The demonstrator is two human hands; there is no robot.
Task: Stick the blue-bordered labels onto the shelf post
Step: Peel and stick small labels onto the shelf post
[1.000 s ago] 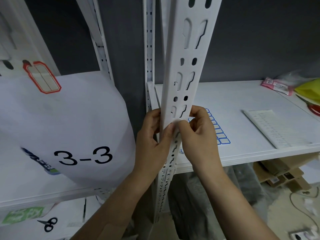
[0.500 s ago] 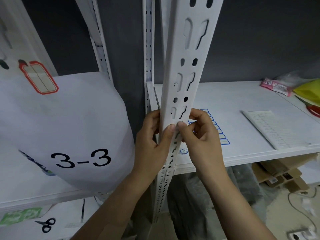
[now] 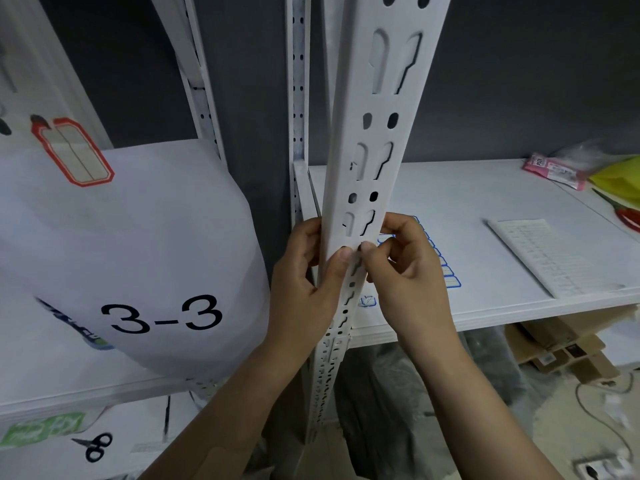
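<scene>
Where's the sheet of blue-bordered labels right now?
In the head view, the label sheet lies flat on the white shelf right of the shelf post, mostly hidden behind the right hand.

Matt white painted metal shelf post [image 3: 374,140]; smooth white shelf board [image 3: 450,209].

Left hand [image 3: 304,282] and right hand [image 3: 405,271] thumbs pressed on white shelf post [image 3: 377,133]; blue-bordered labels [image 3: 446,275] behind.
</scene>
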